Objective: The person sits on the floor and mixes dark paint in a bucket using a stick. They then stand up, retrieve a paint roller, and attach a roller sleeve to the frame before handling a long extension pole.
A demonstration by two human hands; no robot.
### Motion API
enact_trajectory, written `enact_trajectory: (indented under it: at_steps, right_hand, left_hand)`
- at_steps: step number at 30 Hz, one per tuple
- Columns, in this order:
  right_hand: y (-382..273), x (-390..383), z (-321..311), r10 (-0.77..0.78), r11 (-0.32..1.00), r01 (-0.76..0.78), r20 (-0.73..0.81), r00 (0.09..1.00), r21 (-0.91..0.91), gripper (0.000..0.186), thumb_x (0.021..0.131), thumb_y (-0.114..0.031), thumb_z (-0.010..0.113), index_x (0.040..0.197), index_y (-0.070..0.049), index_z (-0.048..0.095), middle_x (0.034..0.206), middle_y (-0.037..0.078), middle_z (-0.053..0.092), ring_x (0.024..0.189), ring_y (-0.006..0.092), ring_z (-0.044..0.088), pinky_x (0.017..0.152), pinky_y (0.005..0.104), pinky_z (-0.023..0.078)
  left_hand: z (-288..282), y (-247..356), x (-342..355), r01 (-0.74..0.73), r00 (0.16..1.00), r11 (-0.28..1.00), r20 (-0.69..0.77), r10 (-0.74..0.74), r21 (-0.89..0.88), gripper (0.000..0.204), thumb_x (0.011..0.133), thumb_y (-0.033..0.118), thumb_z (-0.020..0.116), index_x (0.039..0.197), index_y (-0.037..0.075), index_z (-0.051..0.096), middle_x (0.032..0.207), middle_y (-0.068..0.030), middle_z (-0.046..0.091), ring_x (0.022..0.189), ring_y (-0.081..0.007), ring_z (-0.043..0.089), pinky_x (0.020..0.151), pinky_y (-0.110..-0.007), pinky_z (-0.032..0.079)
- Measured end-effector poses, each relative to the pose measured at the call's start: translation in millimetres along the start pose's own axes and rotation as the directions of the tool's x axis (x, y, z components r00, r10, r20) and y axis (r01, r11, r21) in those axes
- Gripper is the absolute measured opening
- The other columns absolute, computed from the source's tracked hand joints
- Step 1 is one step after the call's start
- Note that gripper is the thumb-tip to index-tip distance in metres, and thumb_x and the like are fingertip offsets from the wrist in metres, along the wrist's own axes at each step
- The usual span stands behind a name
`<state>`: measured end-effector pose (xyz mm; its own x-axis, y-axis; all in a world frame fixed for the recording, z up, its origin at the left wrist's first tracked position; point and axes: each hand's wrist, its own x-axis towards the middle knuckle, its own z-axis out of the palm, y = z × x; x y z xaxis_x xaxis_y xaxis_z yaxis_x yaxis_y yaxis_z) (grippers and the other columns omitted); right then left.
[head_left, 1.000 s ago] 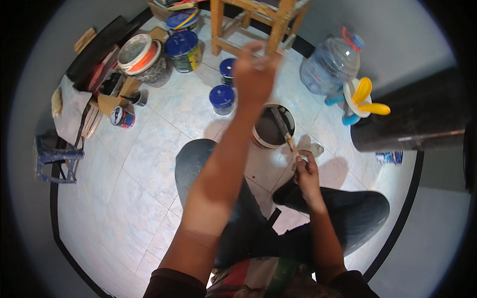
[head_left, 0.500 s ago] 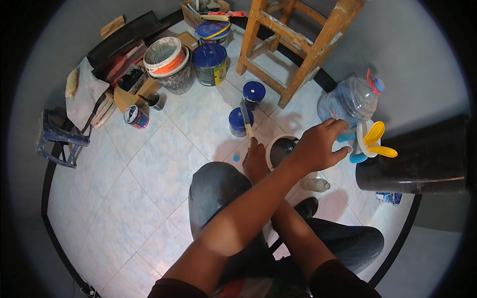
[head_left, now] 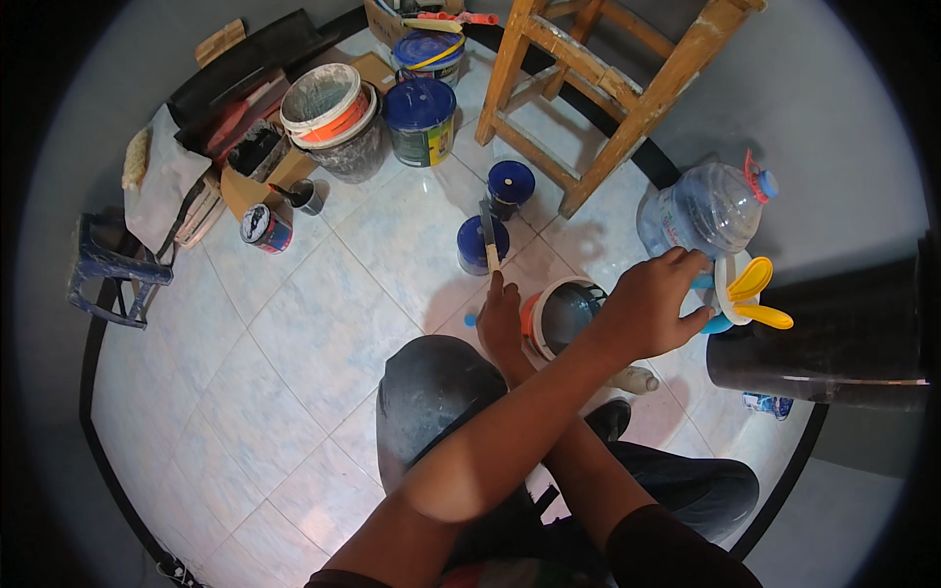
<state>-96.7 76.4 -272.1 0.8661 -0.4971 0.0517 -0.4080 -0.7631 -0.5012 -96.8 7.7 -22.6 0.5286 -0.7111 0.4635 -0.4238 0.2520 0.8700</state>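
Observation:
My left arm crosses over my right. My left hand (head_left: 659, 304) is raised at the right with curled fingers and thumb apart, nothing visible in them, in front of a white, blue and yellow plastic item (head_left: 747, 284). My right hand (head_left: 501, 316) is closed on the pale handle of a flat-bladed knife (head_left: 485, 225), whose blade lies over or against a blue-lidded tub (head_left: 470, 253). Beside it a round bucket (head_left: 569, 312), white and orange, holds something dark, partly hidden by my left arm. A second blue-lidded tub (head_left: 513, 184) stands just behind the first.
A wooden stool (head_left: 529, 147) stands behind, with a large water bottle (head_left: 701, 211) to its right. A dark cylinder (head_left: 823, 348) lies at the right. Stacked buckets (head_left: 333, 118), cardboard boxes (head_left: 240, 191) and a blue plastic stool (head_left: 118, 265) line the left.
My left hand has come down and right from above the tubs. My right hand has moved left beneath it, taking the knife out of the bucket to the tub. The view has shifted.

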Motion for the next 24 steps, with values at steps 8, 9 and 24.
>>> enact_trajectory:
  at_steps: [8,9,24]
  right_hand:
    - [2.5,3.8,-1.5,0.076,0.995,-0.078,0.029,0.997,0.058,0.068,0.097,-0.015,0.067,0.153,0.004,0.035,0.128,0.031,0.047,0.110,0.0458,0.059,0.089,0.0505,0.054]
    - [0.8,3.0,-3.5,0.063,0.998,-0.063,0.003,0.998,0.030,0.071,0.095,-0.019,0.069,0.154,0.004,0.035,0.132,0.032,0.047,0.116,0.0467,0.058,0.092,0.0501,0.054]
    - [55.4,-68.8,-162.0,0.243,0.812,-0.020,-0.307,0.920,0.583,0.069,0.099,-0.015,0.071,0.153,0.006,0.035,0.151,0.025,0.047,0.136,0.0340,0.052,0.114,0.0448,0.042]
  left_hand:
    - [12.0,-7.5,2.7,-0.036,0.998,0.999,-0.044,0.035,-0.011,0.051,0.082,0.021,0.083,0.124,0.000,0.062,0.104,-0.0200,0.069,0.089,-0.0367,0.071,0.078,-0.044,0.057]
    - [11.1,-8.7,1.8,-0.037,0.998,0.999,-0.053,0.036,-0.009,0.051,0.082,0.021,0.083,0.124,0.001,0.062,0.103,-0.0199,0.068,0.089,-0.0371,0.071,0.078,-0.044,0.057]
    - [1.6,-2.5,-1.4,-0.010,0.996,0.996,-0.085,0.017,0.085,0.054,0.082,0.022,0.084,0.127,0.003,0.061,0.115,-0.0197,0.069,0.093,-0.0347,0.073,0.084,-0.044,0.058]
